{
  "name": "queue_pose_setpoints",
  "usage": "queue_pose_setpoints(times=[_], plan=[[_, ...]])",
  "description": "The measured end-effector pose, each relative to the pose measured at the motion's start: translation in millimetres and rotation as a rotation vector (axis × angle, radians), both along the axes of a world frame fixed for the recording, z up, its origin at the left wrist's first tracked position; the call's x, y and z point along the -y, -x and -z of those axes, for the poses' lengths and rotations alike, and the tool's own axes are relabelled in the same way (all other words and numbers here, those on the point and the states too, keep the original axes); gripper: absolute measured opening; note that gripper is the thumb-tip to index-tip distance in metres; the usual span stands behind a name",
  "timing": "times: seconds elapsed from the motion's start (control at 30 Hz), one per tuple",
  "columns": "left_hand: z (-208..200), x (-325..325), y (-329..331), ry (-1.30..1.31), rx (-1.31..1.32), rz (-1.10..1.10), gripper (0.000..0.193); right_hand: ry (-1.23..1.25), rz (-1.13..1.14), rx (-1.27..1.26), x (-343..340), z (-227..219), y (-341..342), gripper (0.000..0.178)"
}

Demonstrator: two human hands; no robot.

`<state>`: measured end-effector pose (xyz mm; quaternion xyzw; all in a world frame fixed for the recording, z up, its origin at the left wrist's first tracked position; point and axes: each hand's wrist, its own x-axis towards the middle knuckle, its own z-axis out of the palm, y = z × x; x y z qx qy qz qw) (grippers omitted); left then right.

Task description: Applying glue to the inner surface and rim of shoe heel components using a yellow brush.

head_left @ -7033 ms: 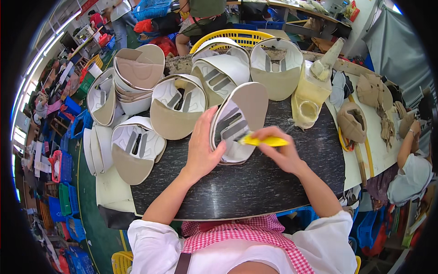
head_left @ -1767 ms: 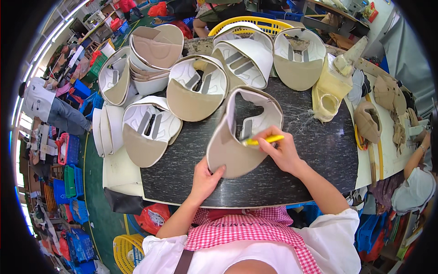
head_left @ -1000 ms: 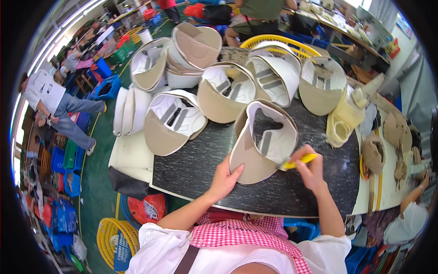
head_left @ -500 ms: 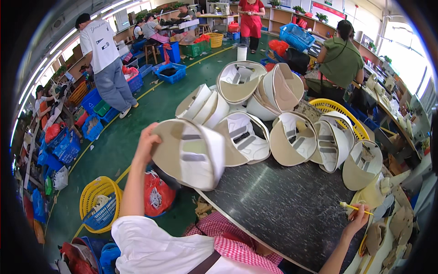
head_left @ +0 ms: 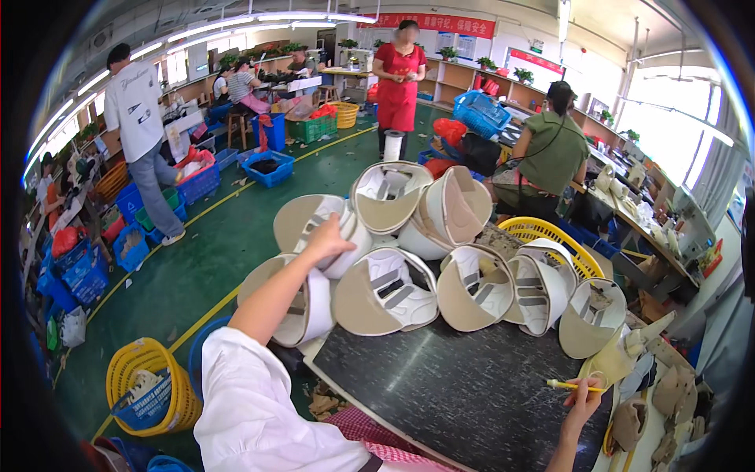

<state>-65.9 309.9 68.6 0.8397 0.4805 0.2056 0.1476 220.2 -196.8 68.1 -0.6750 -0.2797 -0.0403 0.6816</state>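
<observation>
My left hand (head_left: 329, 237) reaches to the back left of the black tabletop (head_left: 456, 376), its fingers closed around the edge of a beige-brimmed cap (head_left: 294, 222) with a white inside. Below my forearm another cap (head_left: 318, 308) rests at the table's left corner, partly hidden by the arm. My right hand (head_left: 582, 400) pinches a thin yellow stick-like tool (head_left: 565, 385) over the right side of the table; its exact kind is unclear. Between the hands stands a row of similar caps (head_left: 387, 297), several of them nested, with more stacked behind (head_left: 452, 206).
A yellow basket (head_left: 557, 232) stands beyond the caps. A white spool (head_left: 393, 145) is behind them. Fabric pieces (head_left: 675, 389) lie along the right edge. On the floor at left is another yellow basket (head_left: 154, 385). Other people work farther off, one in red (head_left: 397, 86) facing this way.
My left hand has set the carried cap at the table's left corner and moved to a cap behind it. My right hand still holds the yellow tool. The whole view has shifted.
</observation>
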Motion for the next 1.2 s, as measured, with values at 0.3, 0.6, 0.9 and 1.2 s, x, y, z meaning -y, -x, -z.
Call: queue_pose_setpoints(times=[0.3, 0.6, 0.9, 1.2], plan=[[-159, 53, 10, -0.263, 0.8, 0.443, 0.061, -0.012, 0.207, -0.095, 60, 22, -27, 0.018], [-92, 138, -79, -0.14, -0.742, 1.463, 0.055, -0.009, 0.183, -0.074, 54, 4, -15, 0.02], [-39, 164, -150, -0.281, -0.289, 1.059, 0.048, -0.034, 0.363, -0.034, 64, 2, -61, 0.016], [-33, 186, -145, -0.613, -0.124, 1.077, 0.033, 0.368, 0.473, 0.286, 51, 5, -91, 0.022]])
